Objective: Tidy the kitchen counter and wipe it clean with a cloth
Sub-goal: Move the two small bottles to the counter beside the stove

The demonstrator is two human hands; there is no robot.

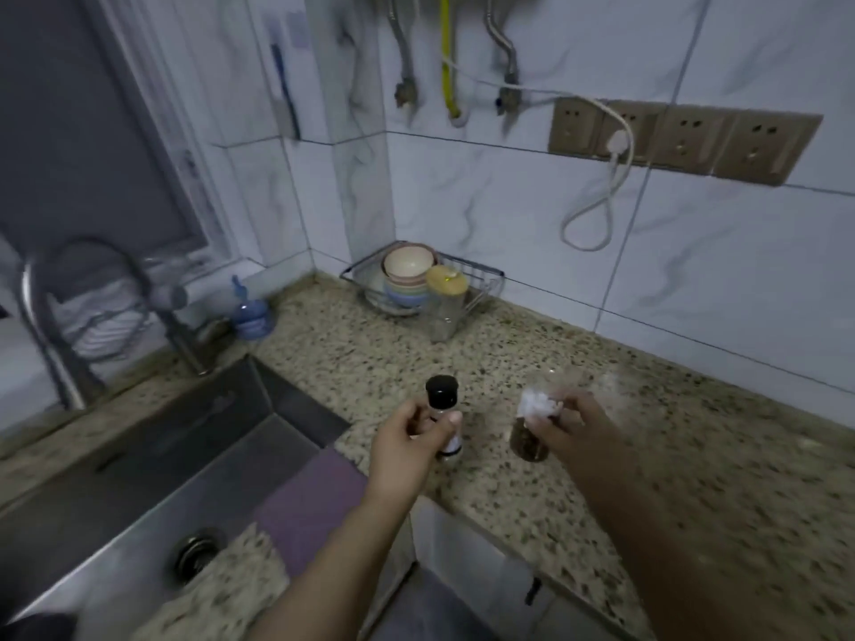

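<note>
Both jars (442,418) near counter edge (467,506)

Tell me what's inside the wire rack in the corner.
The wire rack holds a stack of bowls. A yellow-lidded jar in front covers part of it, so anything behind is hidden.

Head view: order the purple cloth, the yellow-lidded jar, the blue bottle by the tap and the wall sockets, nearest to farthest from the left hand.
From the left hand:
1. purple cloth, just below left, on the sink edge.
2. yellow-lidded jar, beyond, by the dish rack.
3. blue bottle, far left, by the tap; close to the jar's rank.
4. wall sockets, up right.
</note>
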